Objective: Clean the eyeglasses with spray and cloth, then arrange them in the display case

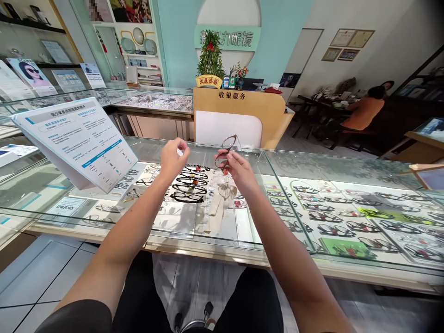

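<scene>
My right hand [239, 171] is closed on a pair of eyeglasses [229, 143] with thin dark reddish rims, held upright and tilted above the glass counter [166, 224]. To its left my left hand [173, 159] is raised, thumb and fingertips pinched together. A small pale spot shows between those fingers, too small to make out. Below my hands a column of dark-framed eyeglasses [189, 187] lies one behind another, some with small coloured tags. Beside them is a beige, cloth-like piece [218, 208], partly in the shadow of my right hand.
A tilted printed sign [79, 138] stands on the counter at left. More rows of eyeglasses [326, 216] fill the case at right. Behind stand a wooden cashier desk [239, 99] with a plant [210, 55] and, farther right, a seated person in orange [366, 111].
</scene>
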The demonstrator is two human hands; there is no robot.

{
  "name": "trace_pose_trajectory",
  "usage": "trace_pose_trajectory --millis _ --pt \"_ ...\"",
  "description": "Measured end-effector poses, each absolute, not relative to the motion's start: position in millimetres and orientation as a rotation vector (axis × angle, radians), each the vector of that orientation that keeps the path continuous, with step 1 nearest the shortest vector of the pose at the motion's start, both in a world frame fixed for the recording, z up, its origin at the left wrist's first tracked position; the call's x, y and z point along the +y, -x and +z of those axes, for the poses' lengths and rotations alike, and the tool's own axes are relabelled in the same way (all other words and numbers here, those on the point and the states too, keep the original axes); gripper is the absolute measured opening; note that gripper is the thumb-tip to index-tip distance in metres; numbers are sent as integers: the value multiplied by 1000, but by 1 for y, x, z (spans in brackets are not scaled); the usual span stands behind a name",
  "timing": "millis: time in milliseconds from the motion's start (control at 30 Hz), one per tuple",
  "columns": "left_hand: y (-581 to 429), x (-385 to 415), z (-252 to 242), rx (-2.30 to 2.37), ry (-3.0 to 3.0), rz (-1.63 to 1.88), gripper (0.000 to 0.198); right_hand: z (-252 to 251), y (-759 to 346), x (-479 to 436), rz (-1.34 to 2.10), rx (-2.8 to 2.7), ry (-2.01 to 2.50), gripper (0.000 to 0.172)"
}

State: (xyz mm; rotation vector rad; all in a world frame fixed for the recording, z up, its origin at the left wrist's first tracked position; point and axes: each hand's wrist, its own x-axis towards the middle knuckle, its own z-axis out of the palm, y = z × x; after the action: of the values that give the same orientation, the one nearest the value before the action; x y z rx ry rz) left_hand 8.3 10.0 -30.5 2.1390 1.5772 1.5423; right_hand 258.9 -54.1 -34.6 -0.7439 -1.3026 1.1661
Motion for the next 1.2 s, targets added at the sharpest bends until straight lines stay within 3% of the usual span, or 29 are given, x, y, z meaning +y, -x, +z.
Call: trace_pose_trajectory --millis 200,367,600,833,1000,1200 --pt "-52 -18 -53 1246 -2428 1101 10 -30 -265 -53 1095 -1284 801 55" --pt "-63 -22 -66 1195 -2517 927 12 -31 -266 -52 1064 -1304 824 57" --pt "-72 -23 -72 1244 -2594 696 38 -33 -267 -49 1071 -1301 796 51" --pt "-76 -25 -73 1237 -2500 734 34 -31 -266 -51 1047 -1307 823 55" --pt "-65 -21 -56 952 -1959 956 36 -33 -267 -50 1034 -1287 768 47" --pt "-59 -24 -38 670 -1387 1037 50 -33 -267 -53 1034 -1304 716 46"
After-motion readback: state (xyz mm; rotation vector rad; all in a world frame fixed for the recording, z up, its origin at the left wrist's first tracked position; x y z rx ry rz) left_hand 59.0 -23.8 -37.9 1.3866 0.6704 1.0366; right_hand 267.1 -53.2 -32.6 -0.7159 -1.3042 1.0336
